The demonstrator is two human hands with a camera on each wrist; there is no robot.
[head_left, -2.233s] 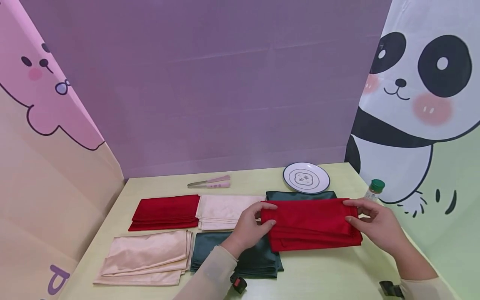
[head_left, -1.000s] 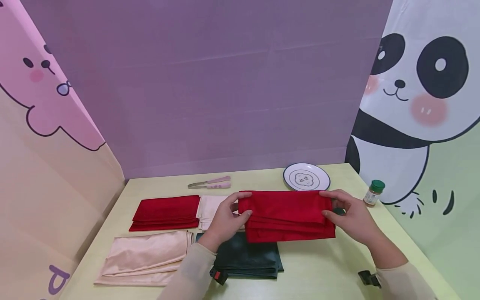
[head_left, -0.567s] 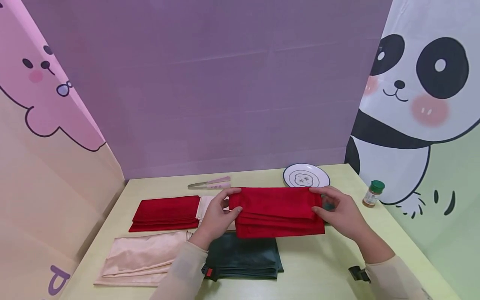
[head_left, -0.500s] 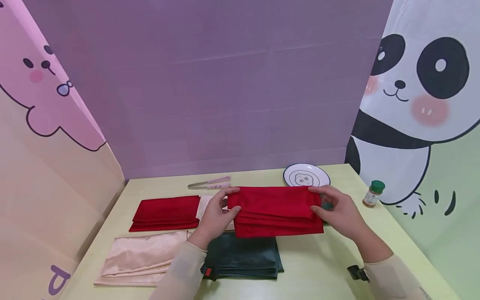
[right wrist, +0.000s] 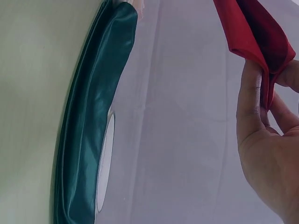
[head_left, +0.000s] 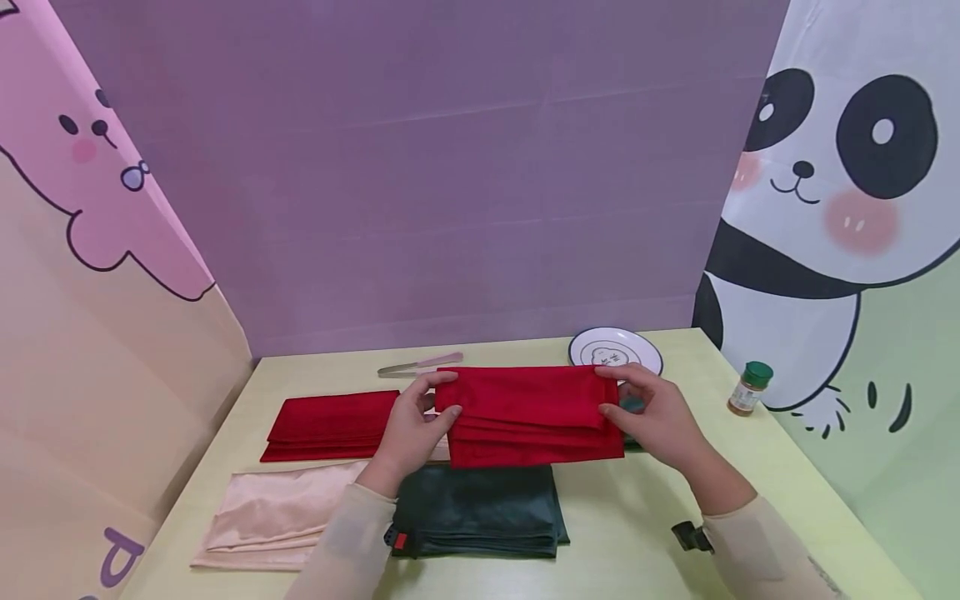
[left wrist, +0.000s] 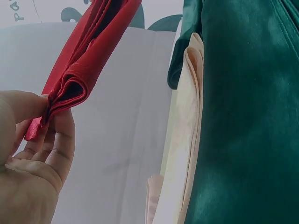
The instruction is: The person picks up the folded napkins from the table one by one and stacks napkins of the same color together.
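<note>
Both hands hold a folded red satin cloth (head_left: 528, 417) up over the table by its short ends. The left hand (head_left: 412, 429) pinches the left end between thumb and fingers; in the left wrist view, the folded layers (left wrist: 74, 88) show looped beside the fingertips. At the other end, the right hand (head_left: 663, 421) pinches the cloth the same way, as the right wrist view of the red cloth (right wrist: 254, 37) confirms. Below it lies a folded dark green cloth (head_left: 480, 508). A pale cloth (left wrist: 180, 126) and a second green cloth (right wrist: 96, 107) are mostly hidden behind the red one in the head view.
Another folded red cloth (head_left: 330, 421) lies back left, with a champagne cloth (head_left: 277, 508) in front of it. Tongs (head_left: 420, 364) and a round plate (head_left: 585, 350) are at the table's back. A green-capped jar (head_left: 750, 387) stands near the right edge.
The held red cloth has travelled left and slightly up and away, from over the right part of the table toward the middle, both hands keeping their pinch. The other cloths stay put.
</note>
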